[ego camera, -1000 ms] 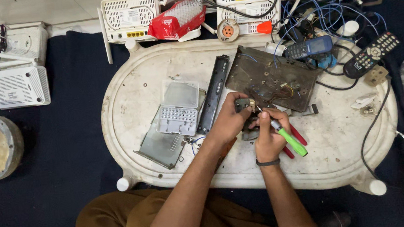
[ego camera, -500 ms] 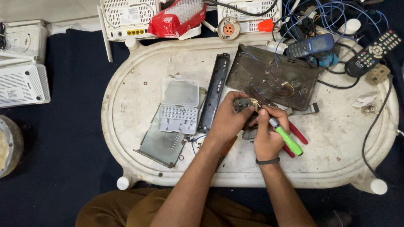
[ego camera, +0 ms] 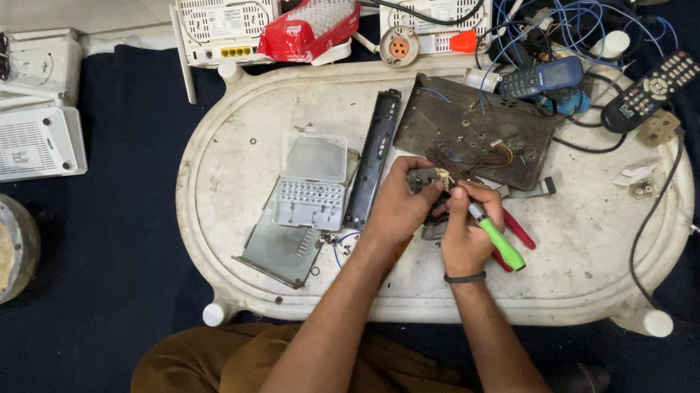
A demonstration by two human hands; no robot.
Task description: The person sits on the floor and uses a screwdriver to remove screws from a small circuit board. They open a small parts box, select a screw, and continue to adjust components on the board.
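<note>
Now your left hand (ego camera: 399, 209) has its fingers closed around a small dark part (ego camera: 428, 181), held just above the white table (ego camera: 290, 116) beside the brown circuit board (ego camera: 473, 127). Your right hand (ego camera: 466, 232) grips a green screwdriver (ego camera: 498, 242), its tip at the part. Red pliers (ego camera: 520, 231) lie just under that hand; a clear screw box (ego camera: 311, 183) sits left of your hands.
</note>
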